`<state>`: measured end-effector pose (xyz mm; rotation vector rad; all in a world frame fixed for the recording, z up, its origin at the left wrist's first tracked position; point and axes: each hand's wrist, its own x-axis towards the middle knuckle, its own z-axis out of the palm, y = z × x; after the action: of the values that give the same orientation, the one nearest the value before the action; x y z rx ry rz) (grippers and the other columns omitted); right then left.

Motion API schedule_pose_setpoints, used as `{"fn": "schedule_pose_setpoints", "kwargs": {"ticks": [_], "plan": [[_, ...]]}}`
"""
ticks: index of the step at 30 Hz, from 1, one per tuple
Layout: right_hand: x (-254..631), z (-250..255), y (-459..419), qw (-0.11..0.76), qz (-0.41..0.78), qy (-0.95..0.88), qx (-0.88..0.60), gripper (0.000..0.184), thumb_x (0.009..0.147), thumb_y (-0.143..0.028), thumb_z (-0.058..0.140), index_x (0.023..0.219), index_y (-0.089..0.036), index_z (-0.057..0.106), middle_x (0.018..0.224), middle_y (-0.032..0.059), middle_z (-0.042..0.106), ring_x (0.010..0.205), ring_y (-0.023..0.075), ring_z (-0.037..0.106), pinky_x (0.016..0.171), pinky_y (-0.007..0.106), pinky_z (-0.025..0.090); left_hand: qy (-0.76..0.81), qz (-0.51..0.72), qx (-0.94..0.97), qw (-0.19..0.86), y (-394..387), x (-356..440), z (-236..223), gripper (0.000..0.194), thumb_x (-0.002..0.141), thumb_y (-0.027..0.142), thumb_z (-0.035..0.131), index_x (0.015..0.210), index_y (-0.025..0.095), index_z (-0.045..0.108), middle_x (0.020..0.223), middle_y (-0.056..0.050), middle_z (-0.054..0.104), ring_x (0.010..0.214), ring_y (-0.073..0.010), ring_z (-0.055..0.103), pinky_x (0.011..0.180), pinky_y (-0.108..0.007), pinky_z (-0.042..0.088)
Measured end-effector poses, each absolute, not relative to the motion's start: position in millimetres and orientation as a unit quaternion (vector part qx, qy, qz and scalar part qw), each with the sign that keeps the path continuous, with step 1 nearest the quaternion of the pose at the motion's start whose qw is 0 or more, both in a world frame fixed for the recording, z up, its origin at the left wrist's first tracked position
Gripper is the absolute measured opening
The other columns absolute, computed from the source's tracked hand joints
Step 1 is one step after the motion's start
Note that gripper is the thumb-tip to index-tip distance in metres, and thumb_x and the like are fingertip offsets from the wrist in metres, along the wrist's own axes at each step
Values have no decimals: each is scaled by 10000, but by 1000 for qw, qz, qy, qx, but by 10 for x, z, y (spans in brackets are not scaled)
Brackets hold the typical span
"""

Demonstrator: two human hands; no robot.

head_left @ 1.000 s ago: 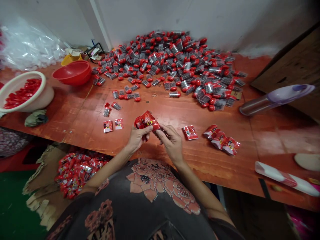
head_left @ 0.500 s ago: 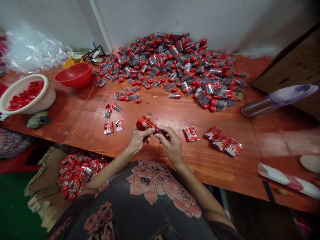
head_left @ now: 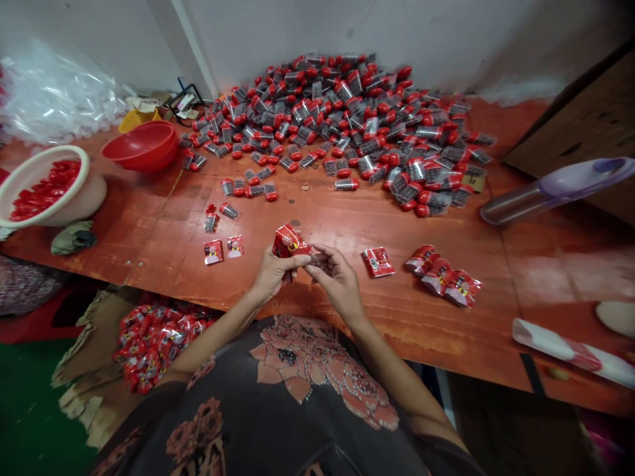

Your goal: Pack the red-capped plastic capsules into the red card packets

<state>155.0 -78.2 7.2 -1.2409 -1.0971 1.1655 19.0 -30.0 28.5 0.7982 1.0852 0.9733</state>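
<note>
My left hand (head_left: 274, 272) is closed on a shiny red printed packet (head_left: 288, 242), thumb on top. My right hand (head_left: 338, 276) pinches at the packet's right end, where something dark and see-through shows between the fingers; how far it sits inside the packet is hidden. To the right lies a stack of flat red packets (head_left: 378, 262), and beyond it a row of three puffed packets (head_left: 441, 276). On the left are a flat packet stack (head_left: 213, 252), a single flat packet (head_left: 235, 246) and small red-capped clear containers (head_left: 211, 222) with dark contents.
A large heap of red-capped containers (head_left: 342, 119) lies against the wall. At left stand a white bowl (head_left: 89, 192) of red caps and a red bowl (head_left: 143, 149). A purple-lidded tumbler (head_left: 546, 192) and a box (head_left: 575, 125) are at right. Filled packets (head_left: 159, 337) lie below the table edge.
The packet in my left hand has tilted and folded down, showing less of its printed face. My right fingers stay pinched at its end. The camera view shifted slightly.
</note>
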Motion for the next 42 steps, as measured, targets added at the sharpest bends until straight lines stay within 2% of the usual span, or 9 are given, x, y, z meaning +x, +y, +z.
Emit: {"fn": "schedule_pose_setpoints", "kwargs": {"ticks": [2,4,10,18,22,27,36,39,42], "plan": [[1538,76,-767,542,547,-397,-499,381,798,-281,672,1168,-263,584,949,40,689,784,184,648,624,338,554,479,419,355,685,-305,187,248,337,541,274,853,776,154,643,573,34,592,351,-45,433,320,-189,320],[1521,58,-759,553,556,-372,-496,358,778,-282,690,1121,-253,594,963,43,692,782,178,649,604,319,546,477,426,344,687,-308,181,217,330,539,290,854,703,155,602,537,45,563,351,-48,436,327,-190,332],[1481,-70,-823,559,428,-447,-551,292,810,-304,680,1096,-282,629,1056,40,660,951,202,642,849,410,552,506,488,286,651,-331,182,206,388,543,312,858,652,181,509,471,86,473,348,-51,416,327,-193,334],[1341,-160,-923,569,450,-415,-549,341,877,-311,587,1217,-289,562,1138,57,645,1000,203,634,761,363,579,515,554,279,592,-455,255,177,452,556,297,862,837,209,519,647,64,595,397,-45,468,369,-198,357],[1384,-135,-902,568,446,-439,-535,315,857,-300,630,1171,-301,602,1097,41,641,1003,199,630,825,383,561,517,543,294,593,-457,224,208,475,571,269,861,871,228,494,667,73,585,403,-38,438,382,-199,367],[1398,-94,-891,562,422,-465,-539,277,832,-299,666,1106,-289,633,1050,31,638,974,191,629,892,399,532,508,514,297,624,-440,198,241,486,550,253,870,913,214,550,690,53,601,407,-43,454,378,-206,368],[1442,-11,-819,569,560,-347,-492,265,765,-288,714,995,-264,584,943,13,650,808,169,635,676,327,570,457,429,359,692,-369,109,271,345,568,296,852,779,162,615,658,10,639,391,-44,438,351,-196,340],[1512,-2,-809,563,571,-357,-480,313,749,-265,733,1041,-284,620,1036,21,639,925,186,632,778,352,562,486,457,340,663,-337,94,249,345,585,327,838,685,173,546,510,61,527,340,-40,388,327,-192,308],[1539,-32,-807,552,563,-393,-473,442,738,-242,745,1155,-331,626,1103,26,602,1028,203,606,908,395,521,510,465,329,645,-339,128,205,372,562,317,849,706,180,534,512,74,518,330,-33,372,315,-188,273]]}}
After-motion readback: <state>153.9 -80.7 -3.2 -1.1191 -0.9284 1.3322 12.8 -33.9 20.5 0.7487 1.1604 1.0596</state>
